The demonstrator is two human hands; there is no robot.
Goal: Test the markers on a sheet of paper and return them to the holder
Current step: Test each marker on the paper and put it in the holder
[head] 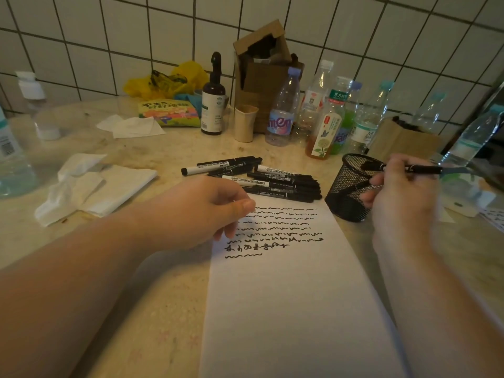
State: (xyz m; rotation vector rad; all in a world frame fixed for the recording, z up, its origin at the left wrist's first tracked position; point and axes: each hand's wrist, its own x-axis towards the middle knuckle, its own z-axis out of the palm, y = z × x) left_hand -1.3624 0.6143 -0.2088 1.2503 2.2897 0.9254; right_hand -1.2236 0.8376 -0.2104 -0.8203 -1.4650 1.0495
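returning a tested black marker pen (420, 168), the right hand (401, 197) pinches it above the black mesh holder (347, 186) — next, tip it in; left hand (207, 205), loosely curled and empty, rests on the scribbled white paper sheet (286, 282) beside untested markers (272, 178).

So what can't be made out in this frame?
- Head view: the marker in the right hand is motion-blurred; capped or not, unclear.
- Left hand covers the paper's upper left corner.
- Mesh holder: contents unclear through the mesh.

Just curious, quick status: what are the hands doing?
Right hand grips marker over mesh holder. Left hand rests on paper. Marker pile waiting. Nothing blocking.
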